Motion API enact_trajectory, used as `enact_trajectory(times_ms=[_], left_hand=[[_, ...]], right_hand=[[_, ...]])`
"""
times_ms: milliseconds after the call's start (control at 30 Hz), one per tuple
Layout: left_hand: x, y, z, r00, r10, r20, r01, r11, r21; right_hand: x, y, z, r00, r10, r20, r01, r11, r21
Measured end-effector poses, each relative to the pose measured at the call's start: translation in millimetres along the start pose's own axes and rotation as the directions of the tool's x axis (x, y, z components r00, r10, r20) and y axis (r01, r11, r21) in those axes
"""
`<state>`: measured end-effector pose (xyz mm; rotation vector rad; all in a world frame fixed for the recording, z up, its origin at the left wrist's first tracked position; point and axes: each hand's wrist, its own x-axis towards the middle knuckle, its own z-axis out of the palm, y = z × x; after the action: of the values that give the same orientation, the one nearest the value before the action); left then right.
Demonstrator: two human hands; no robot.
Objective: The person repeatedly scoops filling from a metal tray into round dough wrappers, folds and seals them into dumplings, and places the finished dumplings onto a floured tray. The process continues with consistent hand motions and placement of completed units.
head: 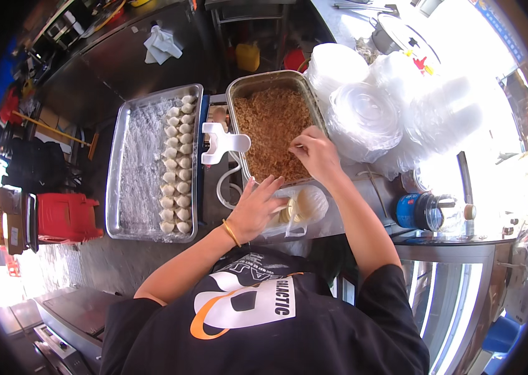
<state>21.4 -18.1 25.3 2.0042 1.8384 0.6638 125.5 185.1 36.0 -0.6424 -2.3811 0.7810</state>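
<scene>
My left hand [255, 211], palm down with its fingers apart, is at the near edge of a metal pan [232, 101]. Its fingertips lie beside a plastic bag [313, 204] of round pale dough wrappers [293, 211]. Brown minced filling [273, 117] covers the pan's floor. Over the right part of that filling is my right hand [316, 152], thumb and fingertips drawn together; whether anything is between them is hidden. To the left, a floured metal tray [139, 164] carries two rows of folded dumplings [177, 163] along its right side.
A white plastic bracket-like piece [221, 143] stands between tray and pan. Stacked clear plastic containers and lids [364, 117] crowd the right side. A large clear bottle [432, 212] with a blue label lies beyond my right forearm. A red plastic stool [67, 218] stands at far left.
</scene>
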Motion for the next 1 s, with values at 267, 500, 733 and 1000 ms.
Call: enact_trajectory(times_ms=[267,500,733,1000], left_hand=[[1,-7,-8,0.995,0.017,0.099,-0.003,0.990,-0.140],[-2,-6,-10,0.997,0.010,0.083,-0.001,0.993,-0.116],[-4,-11,-5,0.999,0.020,0.037,-0.014,0.986,-0.164],[-4,-11,-4,0.999,0.019,0.042,-0.012,0.986,-0.164]], right_hand=[[97,19,45,0.995,0.003,-0.102,0.020,0.974,0.226],[152,20,129,0.968,0.172,-0.185,-0.127,0.964,0.232],[153,9,134,0.967,0.216,-0.138,-0.190,0.965,0.180],[121,6,128,0.997,-0.046,-0.070,0.059,0.977,0.205]])
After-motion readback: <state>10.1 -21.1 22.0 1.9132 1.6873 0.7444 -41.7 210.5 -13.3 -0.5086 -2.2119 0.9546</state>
